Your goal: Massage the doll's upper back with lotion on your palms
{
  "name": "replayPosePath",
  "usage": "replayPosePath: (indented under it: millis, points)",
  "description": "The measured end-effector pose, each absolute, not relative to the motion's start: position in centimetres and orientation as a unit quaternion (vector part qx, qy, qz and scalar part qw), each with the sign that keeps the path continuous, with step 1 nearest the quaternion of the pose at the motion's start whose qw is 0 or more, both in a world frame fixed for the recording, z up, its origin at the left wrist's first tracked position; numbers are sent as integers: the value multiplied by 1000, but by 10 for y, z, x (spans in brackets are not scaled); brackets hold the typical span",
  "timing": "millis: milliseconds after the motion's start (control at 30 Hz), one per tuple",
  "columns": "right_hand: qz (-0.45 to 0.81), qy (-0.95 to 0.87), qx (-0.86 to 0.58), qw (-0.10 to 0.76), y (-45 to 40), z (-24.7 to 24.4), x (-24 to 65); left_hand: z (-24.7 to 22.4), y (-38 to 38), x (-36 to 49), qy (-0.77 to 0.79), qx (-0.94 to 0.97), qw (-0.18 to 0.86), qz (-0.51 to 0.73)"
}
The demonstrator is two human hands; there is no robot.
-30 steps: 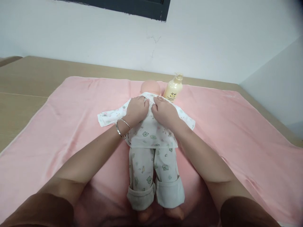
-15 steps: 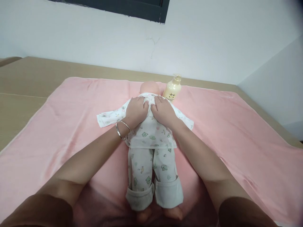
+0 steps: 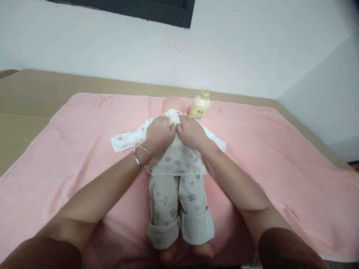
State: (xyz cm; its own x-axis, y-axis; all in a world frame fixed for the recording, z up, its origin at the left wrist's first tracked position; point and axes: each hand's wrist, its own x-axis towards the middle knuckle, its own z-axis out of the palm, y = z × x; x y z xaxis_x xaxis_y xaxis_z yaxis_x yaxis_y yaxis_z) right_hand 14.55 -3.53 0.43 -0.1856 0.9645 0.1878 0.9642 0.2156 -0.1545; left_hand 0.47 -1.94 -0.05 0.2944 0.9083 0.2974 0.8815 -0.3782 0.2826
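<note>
A baby doll in a white printed shirt and matching trousers with turned-up cuffs lies stretched out, no face showing. My left hand rests on the left side of the upper shirt, a silver bangle at its wrist. On the right side, my right hand lies on the same cloth. Both have their fingers pointing toward the doll's head, palms down. Their thumbs nearly meet over the middle, where the cloth is wrinkled. The shirt's sleeves spread out to both sides.
Beside the doll's head is a pale yellow pump bottle. A pink blanket lies under everything on a wooden table. Behind stands a white wall with a dark frame at the top.
My hands have drawn closer together on the shirt, and the thumbs have come nearly into contact. The whole view has shifted slightly; doll and bottle keep their places on the blanket.
</note>
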Motion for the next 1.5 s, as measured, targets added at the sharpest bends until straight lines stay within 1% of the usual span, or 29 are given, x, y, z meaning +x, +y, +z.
replayPosePath:
  millis: [100,167,367,467,667,800,933,1100,1500]
  points:
    - [-45,-759,-639,120,-49,9,133,2,-7,0,585,783,86,194]
    - [-48,-755,-642,121,-54,11,129,2,-2,-1,587,780,94,194]
    - [63,-742,-651,146,-33,7,145,-4,-19,2,532,818,21,218]
    - [83,-745,-643,156,-23,3,154,-4,-28,6,490,839,11,237]
    - [41,-755,-638,145,-39,11,141,-2,-11,7,536,814,85,205]
    - [-21,-768,-625,139,-53,17,129,-10,-2,5,540,803,83,240]
    - [16,-751,-639,164,-45,8,132,-17,-3,5,532,798,81,271]
    - [40,-745,-637,194,-31,-6,137,-19,-4,5,538,793,97,270]
    - [45,-744,-634,206,-31,-7,137,-17,-5,6,545,786,106,273]
